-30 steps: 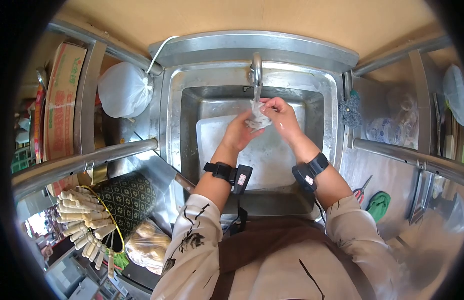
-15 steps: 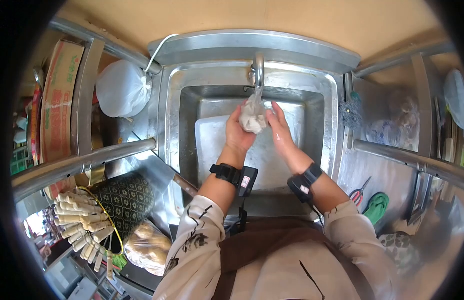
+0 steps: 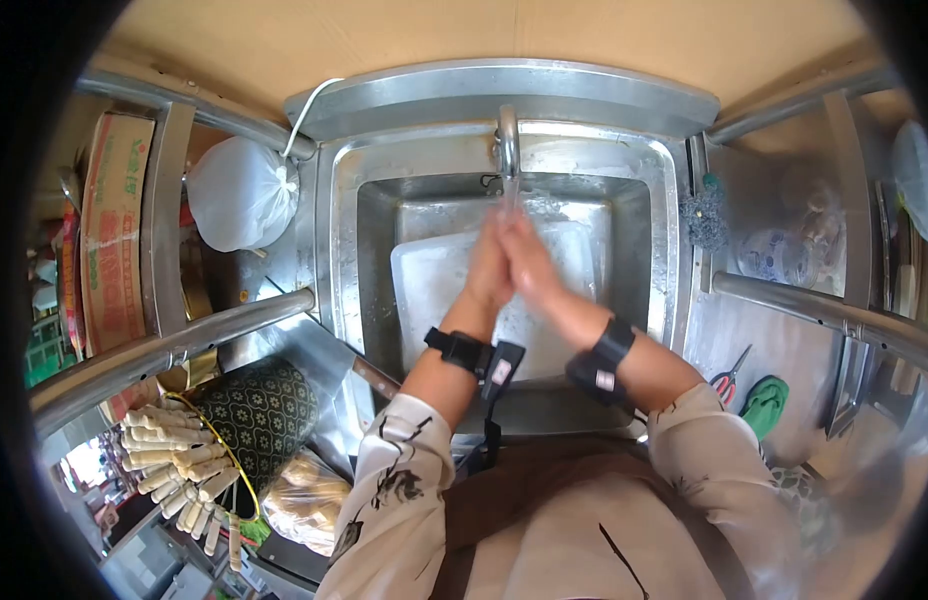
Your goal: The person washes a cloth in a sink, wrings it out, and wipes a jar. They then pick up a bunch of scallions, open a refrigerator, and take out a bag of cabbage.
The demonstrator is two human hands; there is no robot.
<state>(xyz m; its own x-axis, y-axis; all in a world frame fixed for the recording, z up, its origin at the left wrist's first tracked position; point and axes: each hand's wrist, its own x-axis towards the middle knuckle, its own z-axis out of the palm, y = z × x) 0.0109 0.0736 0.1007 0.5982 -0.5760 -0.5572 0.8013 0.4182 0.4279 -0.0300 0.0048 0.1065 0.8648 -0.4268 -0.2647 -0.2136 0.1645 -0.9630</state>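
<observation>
Left hand [image 3: 490, 268] and right hand [image 3: 527, 262] press palm to palm, fingers up, under the one faucet [image 3: 506, 143] at the sink's [image 3: 374, 250] back edge. Whether either grip clamps anything cannot be told. One pair of scissors [image 3: 725, 375] lies at the right.

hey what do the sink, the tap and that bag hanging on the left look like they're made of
Sink: looks like stainless steel, with a dull grey brushed sheen and folded sheet edges. Tap: shiny curved metal, probably steel or chromed. Bag: thin whitish plastic film, translucent and crinkled, knotted at the top.
</observation>
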